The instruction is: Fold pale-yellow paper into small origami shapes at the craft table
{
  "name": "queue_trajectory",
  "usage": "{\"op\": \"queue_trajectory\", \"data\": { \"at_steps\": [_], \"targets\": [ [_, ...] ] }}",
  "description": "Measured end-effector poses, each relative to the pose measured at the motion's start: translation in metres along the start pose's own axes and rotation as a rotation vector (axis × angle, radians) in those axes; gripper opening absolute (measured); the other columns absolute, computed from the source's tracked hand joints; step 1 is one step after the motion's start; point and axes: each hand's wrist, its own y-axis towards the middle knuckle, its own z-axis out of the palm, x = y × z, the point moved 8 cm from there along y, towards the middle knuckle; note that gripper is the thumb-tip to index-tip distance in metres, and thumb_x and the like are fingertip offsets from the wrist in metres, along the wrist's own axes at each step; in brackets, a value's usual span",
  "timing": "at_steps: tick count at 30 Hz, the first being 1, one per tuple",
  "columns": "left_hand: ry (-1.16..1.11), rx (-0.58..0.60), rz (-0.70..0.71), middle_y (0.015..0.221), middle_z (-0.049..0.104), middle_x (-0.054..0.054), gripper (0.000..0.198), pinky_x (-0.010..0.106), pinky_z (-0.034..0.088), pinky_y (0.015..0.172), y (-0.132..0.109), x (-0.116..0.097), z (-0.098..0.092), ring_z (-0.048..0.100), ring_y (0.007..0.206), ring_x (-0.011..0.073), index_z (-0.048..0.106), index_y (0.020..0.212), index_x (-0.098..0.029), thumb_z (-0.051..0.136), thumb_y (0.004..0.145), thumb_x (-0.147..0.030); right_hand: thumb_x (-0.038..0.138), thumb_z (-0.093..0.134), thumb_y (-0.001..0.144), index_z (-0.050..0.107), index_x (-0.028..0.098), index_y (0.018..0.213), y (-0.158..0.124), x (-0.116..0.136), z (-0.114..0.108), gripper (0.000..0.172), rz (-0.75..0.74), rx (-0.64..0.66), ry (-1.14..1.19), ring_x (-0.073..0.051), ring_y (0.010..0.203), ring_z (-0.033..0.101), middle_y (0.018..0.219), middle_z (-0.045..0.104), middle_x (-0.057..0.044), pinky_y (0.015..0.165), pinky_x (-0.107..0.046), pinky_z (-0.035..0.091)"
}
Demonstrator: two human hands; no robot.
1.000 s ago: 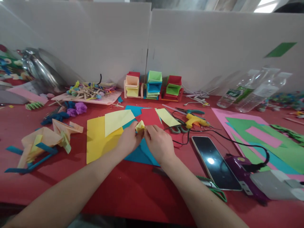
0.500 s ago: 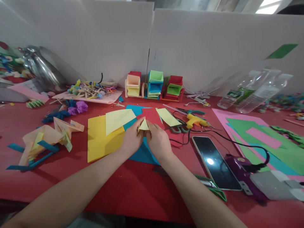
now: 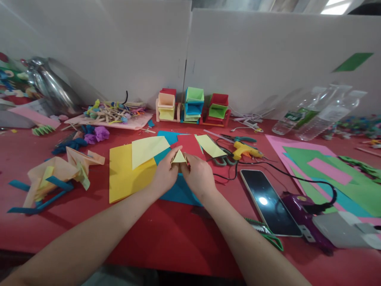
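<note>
Between my hands is a small folded piece of pale yellow paper [image 3: 179,157], its pointed top showing above the fingers. My left hand [image 3: 167,170] pinches its left side, and my right hand [image 3: 199,174] grips the right side; the lower part is hidden by the fingers. Beneath them lie blue paper [image 3: 180,190], red paper [image 3: 190,143] and a yellow sheet [image 3: 127,184]. A pale yellow sheet [image 3: 149,149] rests on the yellow one, and a pale yellow strip [image 3: 210,146] lies to the right.
Right of my hands are a yellow glue gun [image 3: 246,150], a phone [image 3: 270,202], a purple power strip [image 3: 309,218] and green-handled scissors [image 3: 264,232]. Folded paper models [image 3: 52,178] sit left. Paper boxes [image 3: 195,105] stand at the back, near plastic bottles [image 3: 327,115].
The fingers of my right hand have shifted slightly at the folded paper, and its pointed front shows a little wider. Both hands stay over the same spot.
</note>
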Motion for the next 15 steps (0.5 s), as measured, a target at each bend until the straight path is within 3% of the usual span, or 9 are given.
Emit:
{"op": "queue_trajectory", "data": {
  "at_steps": [5,15],
  "targets": [
    [-0.009,-0.069,0.046,0.115,0.061,0.009,0.046,0.038,0.038,0.097,0.002,-0.001,-0.002,0.053,0.11,0.0221,0.055,0.113,-0.014,0.038,0.071,-0.004,0.025,0.039,0.087,0.062,0.018,0.091,0.002,0.004,-0.002,0.024,0.013,-0.006,-0.122,-0.018,0.069,0.061,0.084,0.068,-0.006,0.05,-0.026,0.027],
    [-0.076,-0.065,0.052,0.105,0.066,0.006,0.042,0.033,0.043,0.089,0.004,-0.003,-0.004,0.059,0.098,0.0199,0.06,0.106,-0.015,0.039,0.071,-0.007,0.026,0.037,0.086,0.059,0.016,0.098,-0.001,0.011,-0.003,0.027,-0.024,-0.013,-0.196,-0.02,0.067,0.061,0.085,0.066,-0.008,0.048,-0.027,0.027]
  ]
}}
